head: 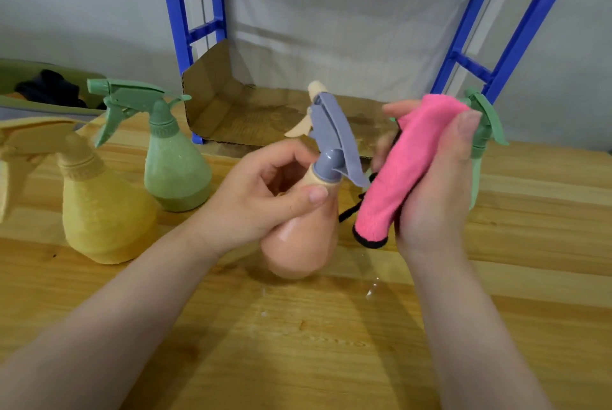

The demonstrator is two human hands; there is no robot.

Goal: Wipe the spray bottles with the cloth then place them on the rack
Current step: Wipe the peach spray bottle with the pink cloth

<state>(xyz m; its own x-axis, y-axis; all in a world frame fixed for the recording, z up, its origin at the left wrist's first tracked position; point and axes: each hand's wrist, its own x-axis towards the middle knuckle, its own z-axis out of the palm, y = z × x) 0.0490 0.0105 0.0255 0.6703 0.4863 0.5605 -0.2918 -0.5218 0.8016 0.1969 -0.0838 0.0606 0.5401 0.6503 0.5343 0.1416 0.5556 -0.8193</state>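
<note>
Left hand (pixel 265 197) grasps the peach bottle (pixel 298 237) by its neck, tilted above the counter (pixel 298 343). Right hand (pixel 437 184) clutches the folded cloth (pixel 407 164) just beside the trigger head. Recommend wiping the wet body fully, rotating it, before racking on the rack (pixel 185 12).

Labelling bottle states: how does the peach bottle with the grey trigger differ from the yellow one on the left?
The peach plastic spray bottle with the grey trigger head is gripped at its neck by the left hand and tilted; the yellow plastic spray bottle stands upright, untouched, on the wooden table. The peach body looks glossy, the yellow matte. The yellow bottle's head matches its body. Both are pear-shaped.
</note>
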